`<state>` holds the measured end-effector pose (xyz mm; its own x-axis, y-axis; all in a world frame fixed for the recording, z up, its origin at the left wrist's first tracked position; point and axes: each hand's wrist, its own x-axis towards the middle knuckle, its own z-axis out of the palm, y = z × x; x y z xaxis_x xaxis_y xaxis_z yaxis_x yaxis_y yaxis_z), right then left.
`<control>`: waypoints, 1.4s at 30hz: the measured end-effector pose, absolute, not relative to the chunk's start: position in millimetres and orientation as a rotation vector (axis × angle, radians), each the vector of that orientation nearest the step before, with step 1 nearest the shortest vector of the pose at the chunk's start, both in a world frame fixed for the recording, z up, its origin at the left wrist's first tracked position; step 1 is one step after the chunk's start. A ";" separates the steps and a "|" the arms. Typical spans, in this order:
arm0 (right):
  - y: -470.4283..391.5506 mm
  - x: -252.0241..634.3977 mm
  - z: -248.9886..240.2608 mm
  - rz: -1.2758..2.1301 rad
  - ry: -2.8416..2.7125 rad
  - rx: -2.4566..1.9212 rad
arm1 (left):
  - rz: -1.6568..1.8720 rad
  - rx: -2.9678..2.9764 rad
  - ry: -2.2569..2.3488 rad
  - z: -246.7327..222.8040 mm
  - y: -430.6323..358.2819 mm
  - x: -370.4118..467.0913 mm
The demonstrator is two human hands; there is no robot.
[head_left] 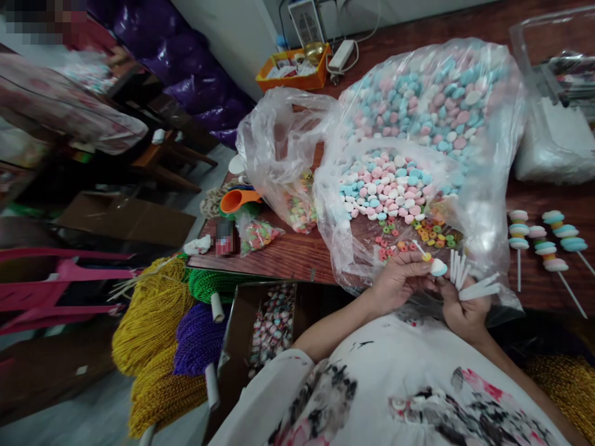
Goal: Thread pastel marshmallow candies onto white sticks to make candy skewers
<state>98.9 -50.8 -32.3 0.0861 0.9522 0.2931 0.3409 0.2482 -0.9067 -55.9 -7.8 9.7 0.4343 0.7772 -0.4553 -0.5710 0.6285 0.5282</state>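
My left hand [400,280] is closed, pinching a candy stick [437,267] that carries a yellow ring and a white-and-blue piece. Close beside it, my right hand [468,313] is closed round a bundle of white sticks [459,271] that fan outward; its fingertips come near the candy. Just beyond both hands lie loose pink, white and blue candies [383,183] in the mouth of a large clear plastic bag [499,142]. Small coloured ring candies [430,234] are scattered nearer to me. Three threaded candy sticks [519,230] rest on the table at right.
On the table [297,254] are an orange scoop [235,201], a smaller bag of ring candies [258,235] and a yellow basket [297,81]. A clear plastic container [553,148] stands at right. Below lie a carton of wrapped sweets [274,322] and yellow cord bundles [153,316].
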 end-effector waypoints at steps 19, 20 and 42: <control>-30.8 115.5 -33.6 0.980 -1.041 -1.347 | 0.946 1.956 1.253 0.5 -7.3 -103.8; -30.5 115.8 -31.8 1.035 -0.944 -1.314 | 0.835 2.042 1.351 1.1 -3.0 -116.1; -35.2 138.3 -50.6 1.185 -1.231 -1.458 | 0.313 2.179 1.343 -8.3 63.9 -91.8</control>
<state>138.3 -35.2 -50.6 0.0593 0.9899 -0.1291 0.1666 -0.1373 -0.9764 -91.8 63.9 -8.3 0.4721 0.8771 -0.0886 0.7475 -0.3450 0.5677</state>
